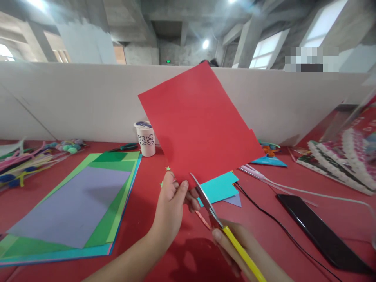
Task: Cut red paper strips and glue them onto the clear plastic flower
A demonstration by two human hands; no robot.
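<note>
A large red sheet of paper (199, 125) is held up tilted above the table, its lower corner pinched in my left hand (172, 199). My right hand (232, 239) grips a pair of scissors (210, 205) with yellow handles. The blades point up and left and overlap the sheet's lower edge, close to the left fingers. Behind the hands lie a turquoise piece of paper (219, 187) and a small purple piece (233, 199). Small green stars (168, 168) show beside the left thumb and fingers.
On the left lies a stack of coloured sheets (73, 203). A white cup (145, 139) stands at the back, with dark-handled pliers (129, 147) beside it. A black phone (320, 231) and a black cable (273, 219) lie right. Craft pieces (337, 164) crowd the far right, before a white partition (73, 102).
</note>
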